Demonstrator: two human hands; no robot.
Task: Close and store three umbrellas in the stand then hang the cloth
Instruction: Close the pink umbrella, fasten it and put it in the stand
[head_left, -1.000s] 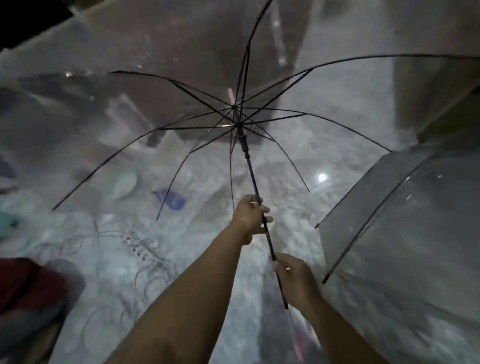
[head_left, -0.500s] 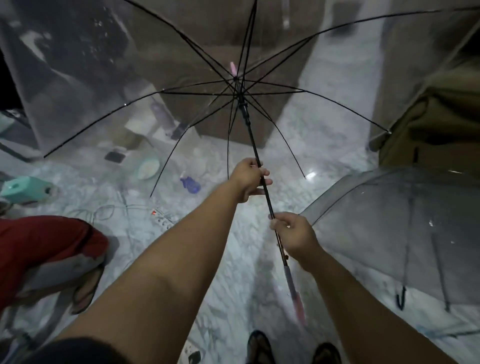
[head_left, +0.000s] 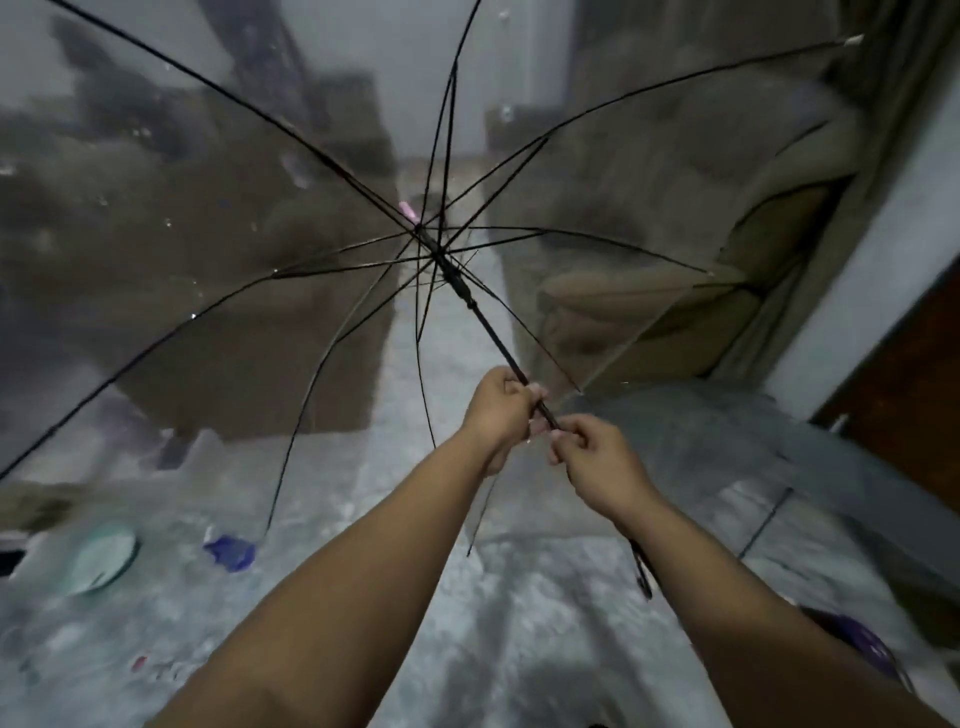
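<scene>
You have the umbrella (head_left: 441, 249) fully open in front of you, canopy facing away, ribs spread wide. Your left hand (head_left: 501, 410) is clenched around the shaft (head_left: 493, 338), well below the runner (head_left: 457, 283). Your right hand (head_left: 597, 462) is just behind it, fingers pinched on the shaft where the 2 hands nearly touch. The handle end (head_left: 643, 577) pokes out under your right forearm. A 2nd umbrella (head_left: 753, 441), also open, lies on the floor (head_left: 467, 597) to your right, close to your arms. The stand and the cloth are not in view, and I can see only 2 of the 3 umbrellas.

Judging from this, you are about to release the catch and draw the runner down. Here is what could go wrong:

- Your fingers are bunched on the shaft right in the runner's path. If it slides down fast, it may pinch them.
- The ribs reach far out on both sides. The lower right ones sit near the 2nd umbrella, so folding could snag canopy on canopy.
- Small things lie on the floor to your left: a pale dish (head_left: 98, 558) and a blue item (head_left: 231, 552). A swinging rib tip could knock them.
- The canopy looks spotted with drops. If that is water, a quick collapse may shake it onto a hard floor, which could turn slippery.
- The room is dim and the view is blurred, so the catch is hard to make out. You may have to find it by feel.
</scene>
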